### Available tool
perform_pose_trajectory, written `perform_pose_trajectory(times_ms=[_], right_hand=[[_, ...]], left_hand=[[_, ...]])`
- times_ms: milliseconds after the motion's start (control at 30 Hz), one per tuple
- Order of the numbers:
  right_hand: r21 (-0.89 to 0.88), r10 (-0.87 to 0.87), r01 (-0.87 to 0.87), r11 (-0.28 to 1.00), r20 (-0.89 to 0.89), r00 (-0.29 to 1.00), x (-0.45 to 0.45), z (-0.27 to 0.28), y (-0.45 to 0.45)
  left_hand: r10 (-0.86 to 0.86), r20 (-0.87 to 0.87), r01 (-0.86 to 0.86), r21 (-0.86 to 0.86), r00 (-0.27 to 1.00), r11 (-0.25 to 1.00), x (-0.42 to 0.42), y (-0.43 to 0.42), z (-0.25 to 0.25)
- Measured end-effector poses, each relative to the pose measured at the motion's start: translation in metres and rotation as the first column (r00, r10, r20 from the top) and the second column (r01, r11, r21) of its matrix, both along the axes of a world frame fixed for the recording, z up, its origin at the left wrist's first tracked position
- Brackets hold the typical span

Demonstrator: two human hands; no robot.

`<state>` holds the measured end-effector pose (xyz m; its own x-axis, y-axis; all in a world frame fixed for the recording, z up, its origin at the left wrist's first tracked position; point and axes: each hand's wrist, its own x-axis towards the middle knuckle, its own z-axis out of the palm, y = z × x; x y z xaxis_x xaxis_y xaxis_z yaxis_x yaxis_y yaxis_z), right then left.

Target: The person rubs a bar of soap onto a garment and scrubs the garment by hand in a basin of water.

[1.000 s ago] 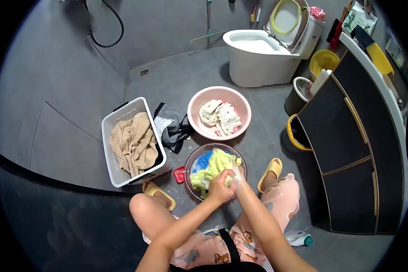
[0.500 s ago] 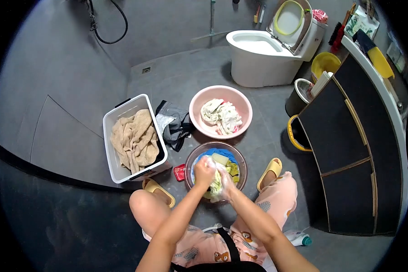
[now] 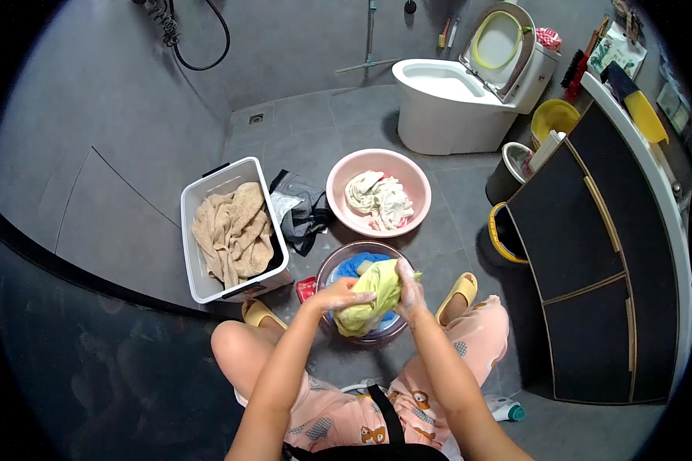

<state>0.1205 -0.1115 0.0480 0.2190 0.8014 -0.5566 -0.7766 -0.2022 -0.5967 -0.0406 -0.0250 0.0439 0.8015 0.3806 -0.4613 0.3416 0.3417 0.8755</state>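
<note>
My left hand [image 3: 338, 295] and my right hand [image 3: 410, 292] hold a wet yellow-green cloth [image 3: 370, 298] between them, spread out above the brown basin [image 3: 327, 269]. White suds cling to my fingers. The left hand grips the cloth's left side, thumb on top; the right is closed on its upper right edge. Under the cloth, a blue cloth [image 3: 349, 267] lies in the basin. A pale block, perhaps soap [image 3: 364, 266], shows partly behind the yellow-green cloth. The rest of the basin's contents is hidden.
Beyond stands a pink basin [image 3: 340, 170] with white cloths [image 3: 384, 201]. At left, a white bin [image 3: 194, 265] holds a beige towel [image 3: 234, 230]. A grey-black garment [image 3: 304, 215] and a red object [image 3: 306, 289] lie nearby. Dark cabinets [image 3: 565, 223] and a toilet [image 3: 446, 115] stand at right and back.
My hands were close together, rubbing the bunched, sudsy cloth in the basin. Now they are farther apart, with the cloth lifted and opened out between them. The view has shifted slightly.
</note>
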Motion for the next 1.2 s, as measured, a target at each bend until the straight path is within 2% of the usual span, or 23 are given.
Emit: perform_pose_trajectory(times_ms=[33,100,167,233,333,400,433,467,500,567,633,667,700,767,833,867,933,1000,1033,1067,1100,1167,1200], right_hand=[[0.054,-0.109,0.104,0.993,0.089,0.990,0.003,0.000,0.002],[0.097,-0.230,0.217,0.971,0.153,0.961,0.007,0.013,0.000],[0.216,-0.252,0.189,0.958,0.320,0.913,0.006,0.009,-0.004],[0.080,-0.218,0.217,0.973,0.004,0.976,0.005,0.009,0.000],[0.023,-0.166,0.165,0.986,0.064,0.984,-0.014,-0.021,-0.001],[-0.006,-0.166,0.166,0.986,-0.010,0.986,-0.020,-0.032,0.001],[-0.023,-0.186,0.185,0.983,-0.039,0.982,-0.021,-0.033,0.006],[-0.135,-0.111,0.095,0.986,-0.111,0.988,-0.013,-0.033,0.005],[-0.115,0.000,-0.034,0.993,-0.279,0.960,0.004,-0.078,0.008],[-0.017,-0.019,0.015,1.000,-0.235,0.972,0.001,-0.105,0.001],[0.083,-0.036,0.052,0.995,-0.188,0.982,-0.010,-0.116,-0.002],[0.135,-0.044,0.066,0.989,-0.165,0.985,-0.017,-0.119,0.001],[-0.110,-0.130,0.143,0.984,0.113,0.985,-0.040,-0.047,0.002],[-0.086,-0.027,0.035,0.996,0.097,0.995,-0.045,-0.040,0.001],[-0.024,-0.055,0.055,0.998,-0.017,0.998,-0.037,-0.061,0.004],[-0.002,-0.069,0.069,0.998,-0.074,0.995,-0.032,-0.078,0.002],[0.489,0.170,0.067,0.870,-0.424,0.890,-0.029,-0.103,-0.001],[0.343,0.099,0.008,0.939,-0.295,0.950,-0.034,-0.085,-0.001],[-0.084,-0.019,0.023,0.996,0.053,0.998,-0.045,-0.027,0.000],[-0.057,0.086,-0.084,0.995,0.030,0.996,-0.042,-0.029,0.001],[-0.024,0.092,-0.092,0.996,0.027,0.995,-0.039,-0.028,0.002],[0.059,0.096,-0.096,0.994,0.011,0.995,-0.035,-0.026,0.011],[-0.050,0.108,-0.106,0.993,0.039,0.993,-0.029,-0.022,0.013]], left_hand=[[0.001,-0.100,0.013,0.137,0.995,0.990,-0.002,0.003,0.009],[0.191,-0.014,-0.188,0.122,0.982,0.975,-0.012,0.012,0.016],[0.358,0.141,-0.376,0.132,0.923,0.917,-0.014,0.023,-0.005],[0.466,0.240,-0.510,0.173,0.852,0.843,-0.006,0.015,-0.004],[0.495,0.481,-0.657,0.257,0.723,0.709,0.024,-0.012,0.000],[0.384,0.447,-0.584,0.526,0.808,0.618,0.039,-0.041,0.010],[0.277,0.398,-0.485,0.720,0.875,0.497,0.044,-0.051,0.006],[0.222,0.418,-0.473,0.755,0.881,0.454,0.049,-0.064,0.002],[0.136,0.438,-0.452,0.786,0.889,0.421,0.052,-0.072,0.003],[0.064,0.360,-0.355,0.845,0.931,0.399,0.055,-0.087,0.023],[0.186,0.364,-0.405,0.868,0.912,0.287,0.060,-0.078,0.008],[0.342,0.302,-0.418,0.841,0.890,0.344,0.057,-0.064,-0.002],[0.487,0.222,-0.440,0.806,0.845,0.396,0.055,-0.050,-0.008],[0.585,0.302,-0.548,0.780,0.753,0.303,0.054,-0.034,-0.004],[0.499,0.261,-0.423,0.873,0.826,0.243,0.052,-0.049,0.004],[0.374,0.381,-0.484,0.844,0.845,0.233,0.056,-0.062,0.009],[0.291,0.466,-0.536,0.809,0.835,0.242,0.059,-0.068,0.005],[0.388,0.411,-0.525,0.812,0.825,0.255,0.055,-0.040,-0.012],[0.442,0.380,-0.522,0.811,0.813,0.263,0.051,-0.029,-0.016],[0.551,0.332,-0.545,0.790,0.766,0.282,0.048,-0.015,-0.012],[0.552,0.374,-0.584,0.766,0.745,0.268,0.046,-0.010,-0.010],[0.593,0.253,-0.495,0.819,0.764,0.289,0.044,-0.006,-0.016],[0.568,0.195,-0.497,0.744,0.800,0.445,0.042,-0.003,-0.017]])
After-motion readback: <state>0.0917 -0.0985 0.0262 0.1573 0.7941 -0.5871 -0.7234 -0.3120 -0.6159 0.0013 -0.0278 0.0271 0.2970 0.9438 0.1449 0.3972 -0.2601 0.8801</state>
